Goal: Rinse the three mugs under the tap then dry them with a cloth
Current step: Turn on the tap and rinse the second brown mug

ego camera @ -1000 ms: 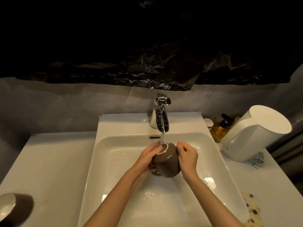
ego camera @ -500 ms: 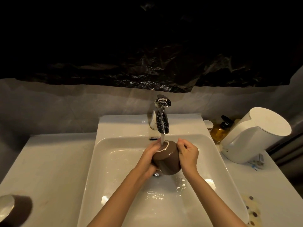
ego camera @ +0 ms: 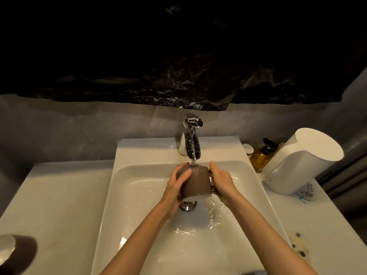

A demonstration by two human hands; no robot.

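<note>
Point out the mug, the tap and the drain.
mug [ego camera: 198, 184]: head view, on its brown side wall between the two hands.
tap [ego camera: 192, 144]: head view, on the dark top of the spout.
drain [ego camera: 187, 205]: head view, on the metal plug showing below the mug.

Bare left forearm [ego camera: 147, 233], bare right forearm [ego camera: 262, 229]

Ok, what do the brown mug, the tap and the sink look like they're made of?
Brown mug: probably ceramic, matte brown outside with a pale rim.
Tap: metal, polished chrome by its mirror-like reflections.
Sink: glossy white, likely glazed ceramic, though resin could look alike; bright highlights on its wet walls.
</note>
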